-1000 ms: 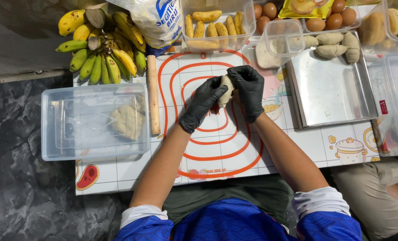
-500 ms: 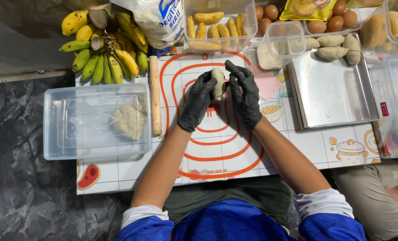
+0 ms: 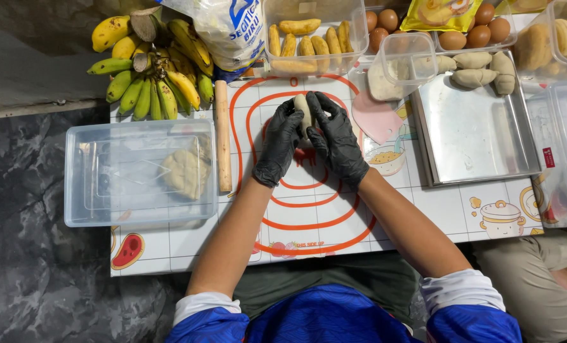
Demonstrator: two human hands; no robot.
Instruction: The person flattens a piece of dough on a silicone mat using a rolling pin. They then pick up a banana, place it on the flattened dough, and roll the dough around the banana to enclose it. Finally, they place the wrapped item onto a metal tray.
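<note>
Left hand (image 3: pixel 282 143) and right hand (image 3: pixel 337 141), black-gloved, pinch dough roll (image 3: pixel 303 114) upright over mat centre (image 3: pixel 309 209). Four shaped pieces (image 3: pixel 477 68) wait at steel tray's (image 3: pixel 474 140) far edge; dough lump (image 3: pixel 183 171) left in clear tub (image 3: pixel 80 190).

Both forearms reach forward, bare from white-cuffed blue sleeves to the wrists. The left hand (image 3: pixel 280 143) and right hand (image 3: pixel 337 140), each in a black glove, face each other palm to palm, fingers (image 3: pixel 321 108) curled inward and closed together.
</note>
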